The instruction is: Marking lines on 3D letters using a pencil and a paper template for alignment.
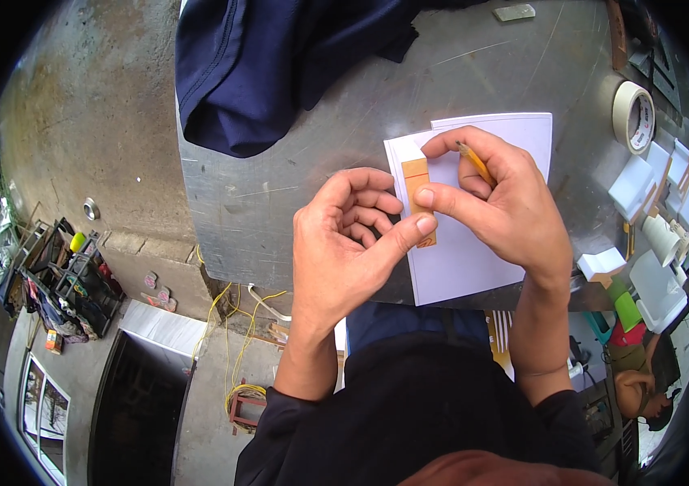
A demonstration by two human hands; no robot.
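Note:
A narrow orange-brown strip [416, 182] lies upright on white paper sheets [474, 259] on a grey metal table [280, 202]. My left hand [348, 243] curls over the strip's left side, its thumb pressing the strip's lower end. My right hand [498, 198] holds a yellow pencil [474, 162] between its fingers, and its thumb rests on the strip's middle. The pencil's tip points up and to the left, near the paper's top edge.
A dark blue garment [280, 65] is draped over the table's far left. A roll of masking tape [635, 116] stands at the right, beside several small white foam models [644, 194]. A small grey block [515, 12] lies at the far edge. Below the table's left edge are floor, yellow cable and clutter.

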